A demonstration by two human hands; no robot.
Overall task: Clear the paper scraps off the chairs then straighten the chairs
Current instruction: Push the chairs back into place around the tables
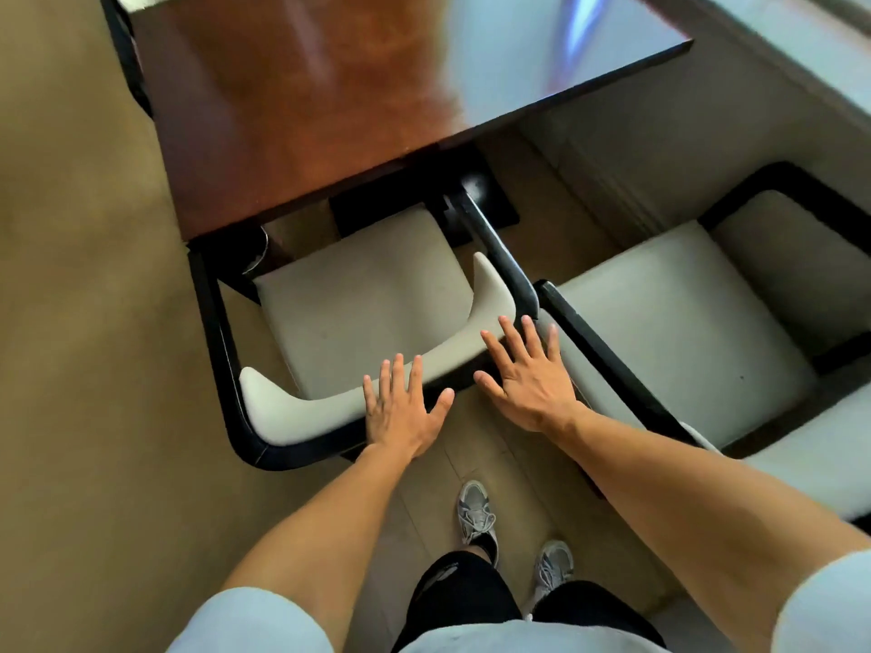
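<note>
Both hands [400, 407] flat, spread over chair [358, 294] backrest

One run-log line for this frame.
left hand open on chair backrest | right hand open | seat scrap-free | straightening chair

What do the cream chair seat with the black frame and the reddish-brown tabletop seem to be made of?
Cream chair seat: apparently smooth leather or vinyl, matte and without visible weave. Black frame: a hard material with slight gloss, painted wood or metal. Reddish-brown tabletop: probably polished wood or veneer, mirroring light.
</note>
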